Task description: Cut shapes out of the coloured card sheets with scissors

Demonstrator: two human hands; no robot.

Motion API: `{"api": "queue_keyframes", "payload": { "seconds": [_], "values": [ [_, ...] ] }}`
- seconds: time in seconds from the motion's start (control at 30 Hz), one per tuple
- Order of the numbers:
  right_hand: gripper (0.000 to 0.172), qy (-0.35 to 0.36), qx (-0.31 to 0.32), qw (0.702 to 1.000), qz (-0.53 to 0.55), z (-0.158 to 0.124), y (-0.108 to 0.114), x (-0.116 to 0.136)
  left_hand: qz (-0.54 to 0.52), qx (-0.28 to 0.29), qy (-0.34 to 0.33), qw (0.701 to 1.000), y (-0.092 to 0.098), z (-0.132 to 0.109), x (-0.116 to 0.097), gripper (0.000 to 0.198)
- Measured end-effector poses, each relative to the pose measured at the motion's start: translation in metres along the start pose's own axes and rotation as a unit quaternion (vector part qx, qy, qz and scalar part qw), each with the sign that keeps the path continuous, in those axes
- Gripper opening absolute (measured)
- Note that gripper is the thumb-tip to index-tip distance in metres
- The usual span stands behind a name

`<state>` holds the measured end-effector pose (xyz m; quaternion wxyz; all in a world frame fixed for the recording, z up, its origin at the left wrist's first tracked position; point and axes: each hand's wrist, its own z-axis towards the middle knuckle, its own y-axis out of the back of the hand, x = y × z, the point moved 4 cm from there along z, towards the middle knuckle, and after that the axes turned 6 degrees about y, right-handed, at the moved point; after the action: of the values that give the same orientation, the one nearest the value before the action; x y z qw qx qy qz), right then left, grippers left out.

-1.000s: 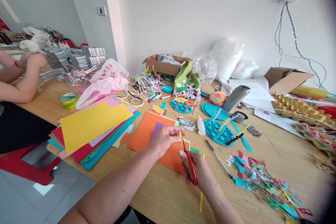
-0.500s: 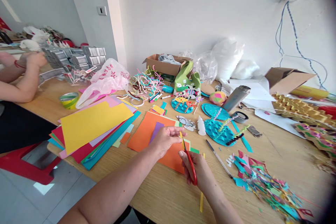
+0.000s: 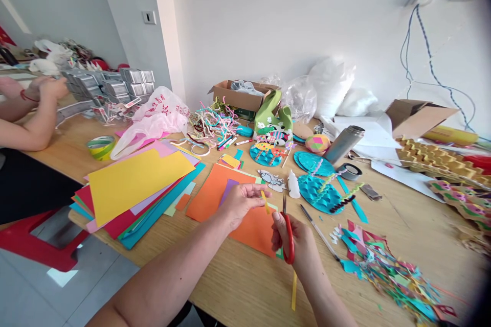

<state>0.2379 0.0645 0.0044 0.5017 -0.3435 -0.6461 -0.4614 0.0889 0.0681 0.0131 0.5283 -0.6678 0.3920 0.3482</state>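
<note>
My left hand (image 3: 241, 203) pinches a short yellow paper strip (image 3: 265, 201) over an orange sheet (image 3: 215, 191) on the wooden table (image 3: 245, 286). My right hand (image 3: 296, 245) grips red-handled scissors (image 3: 288, 232), blades pointing up, a little to the right of the strip and apart from it. A longer yellow strip (image 3: 294, 290) lies on the table below my right hand. A pen (image 3: 319, 231) rests just right of the scissors.
A stack of coloured paper sheets (image 3: 134, 184) lies at the left. Teal paper crafts (image 3: 320, 191), a glue bottle (image 3: 293, 184), a metal flask (image 3: 344, 144), boxes and bags crowd the back. Paper scraps (image 3: 383, 265) pile at the right. Another person's arms (image 3: 34, 112) work at far left.
My right hand has moved the scissors to the right, off the yellow strip, and turned the blades upright. The left hand keeps its pinch on the short piece.
</note>
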Motion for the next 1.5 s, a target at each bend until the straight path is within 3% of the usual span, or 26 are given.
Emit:
{"api": "queue_keyframes", "payload": {
  "seconds": [0.1, 0.2, 0.47, 0.7, 0.9, 1.03, 1.2, 1.5],
  "values": [
    [0.045, 0.086, -0.052, 0.995, 0.012, -0.002, 0.007, 0.011, 0.000, 0.006, -0.001, 1.000, -0.001, 0.000, 0.000, 0.038],
    [0.036, 0.114, -0.078, 0.990, 0.036, -0.003, 0.010, 0.015, 0.003, 0.014, -0.006, 1.000, -0.004, -0.001, 0.001, 0.036],
    [0.030, 0.100, -0.070, 0.988, 0.094, 0.001, 0.008, 0.009, 0.018, 0.043, -0.015, 0.999, -0.009, -0.003, 0.002, 0.035],
    [0.026, 0.104, -0.075, 0.985, 0.112, -0.001, 0.010, 0.009, -0.038, 0.023, -0.022, 0.999, -0.005, -0.003, -0.001, 0.063],
    [0.027, 0.092, -0.068, 0.986, 0.118, -0.003, 0.007, 0.011, -0.136, -0.024, -0.084, 0.987, 0.000, -0.002, -0.008, 0.046],
    [0.031, 0.089, -0.077, 0.986, 0.117, -0.003, 0.005, 0.013, -0.174, 0.016, -0.044, 0.984, -0.002, -0.001, -0.008, 0.033],
    [0.030, 0.065, -0.050, 0.987, 0.139, -0.002, 0.004, 0.012, -0.159, 0.087, 0.027, 0.983, -0.007, -0.002, -0.004, 0.033],
    [0.026, 0.045, 0.010, 0.983, 0.178, 0.001, 0.001, 0.004, -0.175, 0.092, -0.004, 0.980, -0.002, 0.001, -0.006, 0.041]
  ]
}}
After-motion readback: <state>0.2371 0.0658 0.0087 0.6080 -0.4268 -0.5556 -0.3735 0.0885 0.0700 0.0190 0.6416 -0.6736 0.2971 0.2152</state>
